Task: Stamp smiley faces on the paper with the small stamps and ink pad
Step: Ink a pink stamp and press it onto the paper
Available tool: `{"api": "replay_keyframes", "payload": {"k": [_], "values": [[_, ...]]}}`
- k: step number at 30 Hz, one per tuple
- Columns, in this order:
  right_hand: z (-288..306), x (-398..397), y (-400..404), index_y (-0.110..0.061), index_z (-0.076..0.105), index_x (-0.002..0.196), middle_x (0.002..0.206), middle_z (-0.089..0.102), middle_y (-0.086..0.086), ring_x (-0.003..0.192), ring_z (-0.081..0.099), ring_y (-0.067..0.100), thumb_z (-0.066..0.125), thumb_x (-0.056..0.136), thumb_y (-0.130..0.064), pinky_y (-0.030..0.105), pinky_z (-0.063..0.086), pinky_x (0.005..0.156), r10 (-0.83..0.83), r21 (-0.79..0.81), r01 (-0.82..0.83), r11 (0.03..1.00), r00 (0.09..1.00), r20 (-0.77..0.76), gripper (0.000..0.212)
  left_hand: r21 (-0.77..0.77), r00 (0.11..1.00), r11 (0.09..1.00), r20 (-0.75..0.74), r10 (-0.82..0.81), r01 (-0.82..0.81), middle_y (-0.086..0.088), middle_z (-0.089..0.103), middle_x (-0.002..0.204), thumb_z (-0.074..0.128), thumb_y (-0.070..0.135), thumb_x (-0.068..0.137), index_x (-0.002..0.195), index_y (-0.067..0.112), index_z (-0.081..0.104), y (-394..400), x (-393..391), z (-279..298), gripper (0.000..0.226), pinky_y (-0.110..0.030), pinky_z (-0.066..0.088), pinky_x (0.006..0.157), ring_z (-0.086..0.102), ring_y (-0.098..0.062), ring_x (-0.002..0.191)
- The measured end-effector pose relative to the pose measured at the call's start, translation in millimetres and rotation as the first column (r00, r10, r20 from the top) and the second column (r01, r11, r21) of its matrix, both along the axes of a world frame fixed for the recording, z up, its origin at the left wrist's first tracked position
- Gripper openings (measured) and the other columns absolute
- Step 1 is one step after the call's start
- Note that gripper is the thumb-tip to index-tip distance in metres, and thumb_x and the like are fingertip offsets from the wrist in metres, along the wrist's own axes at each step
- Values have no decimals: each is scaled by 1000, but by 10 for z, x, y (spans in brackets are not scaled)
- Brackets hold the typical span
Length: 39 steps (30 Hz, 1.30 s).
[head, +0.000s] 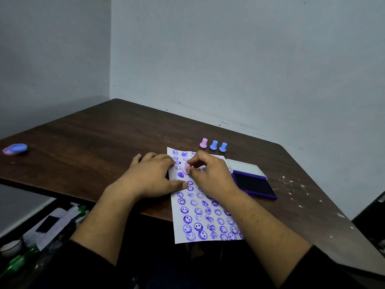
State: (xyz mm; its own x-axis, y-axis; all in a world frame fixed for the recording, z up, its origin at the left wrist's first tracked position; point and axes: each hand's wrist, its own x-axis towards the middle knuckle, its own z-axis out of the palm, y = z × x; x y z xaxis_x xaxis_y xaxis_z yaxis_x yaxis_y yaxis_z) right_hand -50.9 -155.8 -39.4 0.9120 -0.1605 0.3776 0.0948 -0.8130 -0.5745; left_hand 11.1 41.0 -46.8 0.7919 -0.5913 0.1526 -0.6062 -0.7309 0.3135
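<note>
**Filling the last free rows of the sheet**

Starting from the near edge, we see that the paper (205, 205) hangs a little over the front of the bench (87, 142), and this near part is already full: rows of purple smiley faces, with some flower-like marks among them, cover it from side to side. We judge that most of the work is done.

Further up, our left hand (149, 177) lies flat, palm down, on the left edge of the sheet; its fingers (181, 185) are stretched and slightly spread, gripping nothing, only pressing the paper so it cannot slide. Just beside it, our right hand (208, 172) pinches a pink stamp (186, 168) between thumb and the first fingers, which are closed on its small handle. The base of the stamp seems to touch the paper, in the upper half of the sheet, though we cannot tell if it is pressed fully.

Around this stamp the marks are thinner and there are white gaps, so we think a few rows near the far end are left to fill.

To the right, touching or almost touching the paper, the ink pad (253, 185) lies open, its dark surface free for another inking.

Beyond the far edge of the sheet three more stamps stand upright in a line: one pink spare stamp (203, 143) and two blue stamps (218, 146).

Far to the left, well apart, lie two round lids (15, 148).
</note>
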Motion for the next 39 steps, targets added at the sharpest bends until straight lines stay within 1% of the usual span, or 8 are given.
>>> {"api": "replay_keyframes", "payload": {"k": [4,8,12,15,21,32,35,39], "values": [[3,-33,4,-40,67,92,94,74,-28,96,69,-1,63,91,-12,19,50,82,37,-18,-36,999,999,18,29,1,1000,1000,5,4,-4,18,39,153,37,96,64,145,34,43,1,4,-10,102,-51,13,118,26,-13,142],[15,-49,23,-44,66,91,96,73,-29,97,67,-5,63,91,-12,13,45,78,36,-30,-35,999,999,26,32,-3,1000,1000,7,2,-2,19,40,153,35,96,62,144,35,44,1,9,-9,103,-50,14,118,27,-13,141],[17,-65,29,-44,64,80,95,74,-22,98,66,-1,64,92,-15,23,51,84,36,-56,-34,998,998,42,31,-1,1000,1000,11,4,-4,18,40,153,36,95,63,144,35,43,-3,7,-14,102,-50,14,118,27,-13,142],[16,-65,35,-37,66,91,97,73,-19,99,66,3,69,95,-23,29,54,86,48,-86,-45,995,998,41,15,-3,1000,1000,7,1,-1,19,40,153,35,96,62,144,35,44,2,4,-13,102,-50,15,118,28,-13,141],[40,-71,57,-30,64,98,101,72,-15,100,66,4,77,96,-34,22,52,84,59,-126,-56,990,998,19,14,-8,1000,1000,0,0,0,17,40,154,37,94,63,145,34,44,-1,4,1,101,-51,13,118,27,-14,142],[35,-78,48,-36,64,96,101,73,-16,100,66,5,74,98,-31,29,54,88,32,-107,-31,994,999,7,11,-4,1000,1000,-12,1,-1,18,39,154,37,95,63,145,35,43,7,7,2,101,-50,11,118,26,-13,142],[14,-60,32,-35,66,97,100,73,-17,99,66,3,74,98,-31,25,52,86,35,-106,-33,994,999,13,9,-3,1000,1000,-12,2,-2,18,39,154,38,95,64,145,35,43,6,5,-1,101,-50,11,118,26,-12,143],[-9,-52,-16,-33,69,100,97,73,-22,100,67,-6,78,95,-29,8,46,79,13,-12,-12,1000,997,74,12,-12,1000,1000,-15,-4,3,19,39,153,37,95,62,145,35,43,8,-4,8,102,-50,11,118,25,-12,143]]}}
